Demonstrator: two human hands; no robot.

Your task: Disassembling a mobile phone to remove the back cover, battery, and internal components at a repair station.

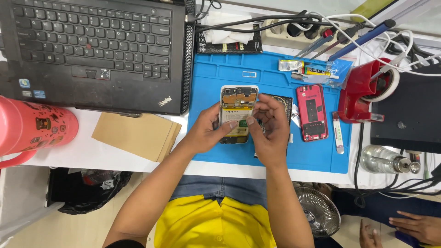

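An opened smartphone [238,104] with its back removed lies on a blue work mat [275,76], showing its circuit board and battery. My left hand [206,131] holds the phone's left side, thumb resting on the battery. My right hand [268,126] is at the phone's right side, thumb and fingers pinching at the battery area. A red phone back cover [312,112] lies on the mat to the right. A black flat part [284,102] sits partly hidden behind my right hand.
A black laptop [92,50] sits at the left, a tan envelope [135,134] below it, a pink bottle [32,128] at far left. Tweezers, a glue tube [317,70], a red tape dispenser [365,92], cables and a metal bottle [386,160] crowd the right. Another person's hand [415,226] is at bottom right.
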